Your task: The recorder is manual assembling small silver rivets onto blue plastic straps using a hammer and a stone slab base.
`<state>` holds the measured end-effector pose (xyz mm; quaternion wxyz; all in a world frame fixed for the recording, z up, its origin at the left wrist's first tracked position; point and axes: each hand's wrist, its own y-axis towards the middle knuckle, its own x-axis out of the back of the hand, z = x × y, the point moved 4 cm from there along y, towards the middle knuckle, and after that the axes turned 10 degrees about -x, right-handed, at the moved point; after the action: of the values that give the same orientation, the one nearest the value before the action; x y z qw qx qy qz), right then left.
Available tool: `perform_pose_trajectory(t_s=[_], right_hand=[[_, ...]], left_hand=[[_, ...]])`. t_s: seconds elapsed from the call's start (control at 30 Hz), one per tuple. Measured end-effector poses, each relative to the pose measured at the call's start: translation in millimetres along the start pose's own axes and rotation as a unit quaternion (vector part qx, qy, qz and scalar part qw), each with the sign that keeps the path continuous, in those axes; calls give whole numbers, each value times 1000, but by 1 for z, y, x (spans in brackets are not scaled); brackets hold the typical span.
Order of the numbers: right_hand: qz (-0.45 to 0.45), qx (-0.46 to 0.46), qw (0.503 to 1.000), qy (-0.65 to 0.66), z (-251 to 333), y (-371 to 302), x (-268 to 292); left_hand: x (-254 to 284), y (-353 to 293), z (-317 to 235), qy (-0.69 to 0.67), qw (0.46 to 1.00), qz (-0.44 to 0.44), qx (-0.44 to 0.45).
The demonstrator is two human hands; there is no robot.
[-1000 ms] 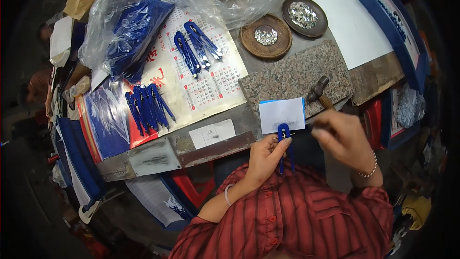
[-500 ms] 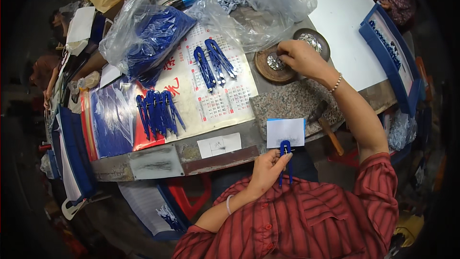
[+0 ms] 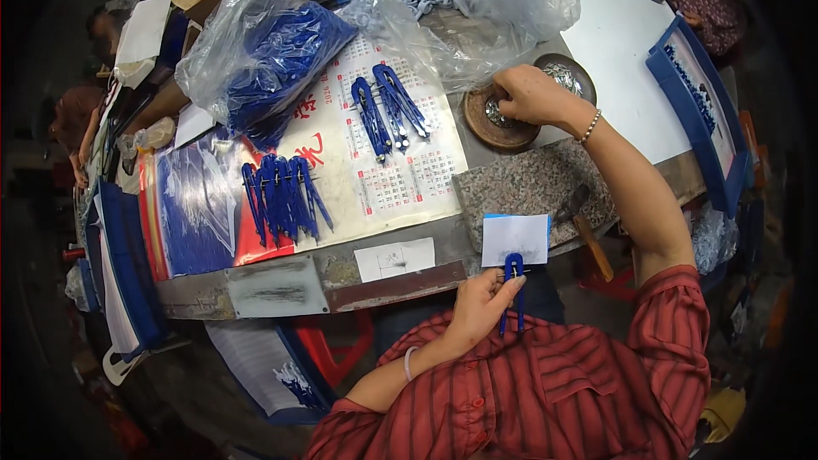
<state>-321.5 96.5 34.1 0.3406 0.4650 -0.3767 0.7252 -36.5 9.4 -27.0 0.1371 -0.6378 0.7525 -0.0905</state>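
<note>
Left hand: we keep our left hand (image 3: pixel 479 305) narrow, thumb and fingers closed on a blue two-legged tool (image 3: pixel 514 257).
Blue two-legged tool: held before our striped shirt (image 3: pixel 511 383), legs pointing toward us.
White pad: the pad (image 3: pixel 515 234) sits just beyond the tool's arched top.
Hammer: its head lies on the granite slab (image 3: pixel 507 192); the wooden handle (image 3: pixel 592 247) juts past the near edge.
Right hand: our right hand (image 3: pixel 537 94) bunches its fingers over silvery bits in a wooden bowl (image 3: pixel 487 132); we cannot tell whether it pinches one.
Dark bowl: partly behind our right hand, the dark bowl (image 3: pixel 586 77) holds more silvery pieces.
</note>
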Motion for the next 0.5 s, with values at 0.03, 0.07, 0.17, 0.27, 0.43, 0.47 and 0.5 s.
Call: perform_pose_trajectory(t_s=[0.03,0.07,0.17,0.27,0.43,0.47,0.5], right_hand=[[2,6,1000,22,-1,-1,1],[5,12,999,43,-2,-2,3],[-30,-18,979,202,-20,-8,0],[-1,-65,919,390,-31,-18,-4],[43,-98,871,479,-32,-25,-7],[44,-101,857,504,-30,-27,-5],[44,-104,842,528,-28,-29,-3]], left_hand=[[0,0,0,-1,1000,-1,-1],[0,0,0,-9,1000,-1,-1],[0,0,0,-11,1000,-6,-2],[0,-1,-4,-4,1000,-4,2],[0,-1,-2,-19,1000,-4,-1],[-1,-1,-2,-15,1000,-5,0],[0,-1,-2,-11,1000,-7,1]])
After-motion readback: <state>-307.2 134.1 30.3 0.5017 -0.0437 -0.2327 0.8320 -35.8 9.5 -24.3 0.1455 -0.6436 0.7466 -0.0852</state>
